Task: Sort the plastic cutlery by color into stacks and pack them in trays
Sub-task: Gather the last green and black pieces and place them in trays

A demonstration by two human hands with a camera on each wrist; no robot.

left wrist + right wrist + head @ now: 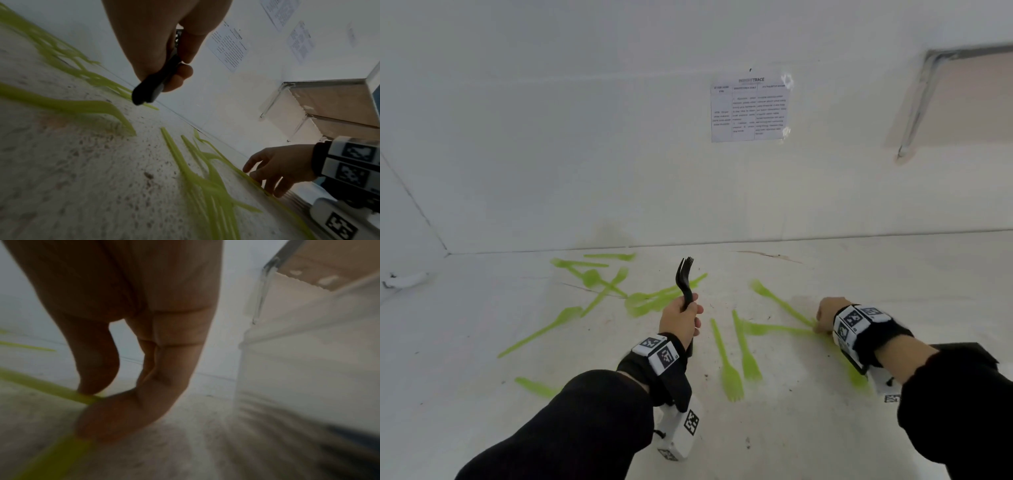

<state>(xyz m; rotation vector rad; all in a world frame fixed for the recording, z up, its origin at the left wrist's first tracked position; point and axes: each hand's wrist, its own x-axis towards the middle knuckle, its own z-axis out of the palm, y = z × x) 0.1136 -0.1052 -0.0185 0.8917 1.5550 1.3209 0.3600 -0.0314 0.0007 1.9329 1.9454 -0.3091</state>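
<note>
My left hand grips a stack of black forks upright above the middle of the white table; their handle ends poke out below the fist. Several green forks and spoons lie scattered on the table, among them two forks side by side near the front. My right hand is down on the table at the right, thumb and forefinger pinching the end of a green fork handle. That green fork runs away to the upper left.
A white wall rises close behind the table, with a printed sheet taped on it. A clear plastic container stands at the right. A dark object peeks out behind my right forearm. Green pieces crowd the far middle.
</note>
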